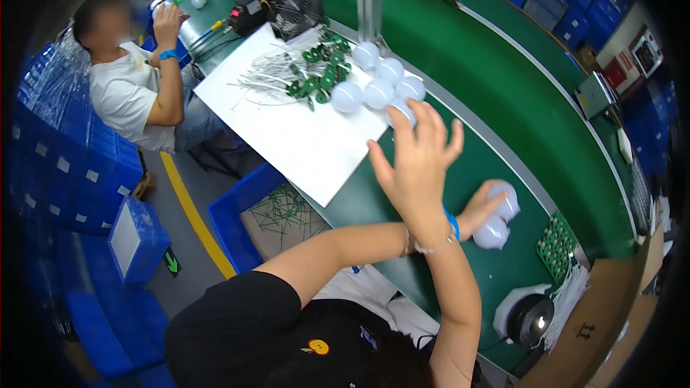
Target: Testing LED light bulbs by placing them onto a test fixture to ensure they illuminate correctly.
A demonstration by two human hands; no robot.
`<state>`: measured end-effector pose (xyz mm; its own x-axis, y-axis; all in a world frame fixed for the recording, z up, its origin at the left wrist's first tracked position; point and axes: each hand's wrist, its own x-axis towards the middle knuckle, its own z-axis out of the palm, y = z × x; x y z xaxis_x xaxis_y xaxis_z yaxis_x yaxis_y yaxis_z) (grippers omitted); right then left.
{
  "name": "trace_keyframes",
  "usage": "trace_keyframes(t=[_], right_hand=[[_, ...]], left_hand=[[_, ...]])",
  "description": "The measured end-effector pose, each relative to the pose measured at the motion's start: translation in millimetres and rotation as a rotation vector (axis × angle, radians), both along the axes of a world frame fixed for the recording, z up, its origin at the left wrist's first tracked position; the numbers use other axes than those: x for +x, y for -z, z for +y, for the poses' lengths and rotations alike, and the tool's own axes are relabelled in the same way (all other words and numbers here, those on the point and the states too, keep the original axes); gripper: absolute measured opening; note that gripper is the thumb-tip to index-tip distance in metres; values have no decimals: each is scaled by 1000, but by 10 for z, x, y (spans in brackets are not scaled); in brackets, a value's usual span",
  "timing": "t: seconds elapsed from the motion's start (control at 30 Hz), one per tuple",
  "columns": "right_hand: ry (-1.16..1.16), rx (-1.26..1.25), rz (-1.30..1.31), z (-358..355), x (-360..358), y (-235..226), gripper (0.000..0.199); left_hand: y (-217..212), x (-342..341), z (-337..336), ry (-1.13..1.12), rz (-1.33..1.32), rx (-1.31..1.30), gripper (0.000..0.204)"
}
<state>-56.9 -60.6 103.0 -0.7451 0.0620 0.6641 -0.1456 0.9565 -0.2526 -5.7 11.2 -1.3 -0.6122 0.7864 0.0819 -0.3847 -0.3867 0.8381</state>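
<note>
My forearms cross, the right one over the left. My left hand (479, 210) reaches to the right, its fingers closed round the upper of two frosted white bulb covers (504, 201). The lower bulb cover (491, 233) sits close against it. Fingers spread, my right hand (417, 154) is over the near corner of a white board (302, 147) with nothing in its grasp. Its fingertips overlap the nearest of several round white bulb covers (379, 93) grouped there; whether they touch is unclear. Beside this group lies a pile of green circuit boards (320, 72) with white wires.
A blue bin (233, 226) with thin green pieces stands below the green bench (424, 284). On the right are a green tray of small parts (555, 248), a black round device (530, 318), white wires and a cardboard box (611, 309). A co-worker (136, 93) sits far left, near a black fan (297, 8).
</note>
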Motion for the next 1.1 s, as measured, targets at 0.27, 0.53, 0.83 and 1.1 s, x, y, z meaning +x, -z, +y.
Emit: trace_keyframes(t=[0.27,0.53,0.83,1.1], right_hand=[[464,-247,143,727,1251,517,63],[379,-389,-9,910,1400,939,69],[356,-894,299,652,1455,137,32],[-727,-1333,980,534,1697,-1402,40]], left_hand=[[-11,-248,60,223,-795,152,56],[40,-214,84,173,-740,141,56],[188,-148,204,194,-659,106,53],[114,-85,167,183,-545,32,56]])
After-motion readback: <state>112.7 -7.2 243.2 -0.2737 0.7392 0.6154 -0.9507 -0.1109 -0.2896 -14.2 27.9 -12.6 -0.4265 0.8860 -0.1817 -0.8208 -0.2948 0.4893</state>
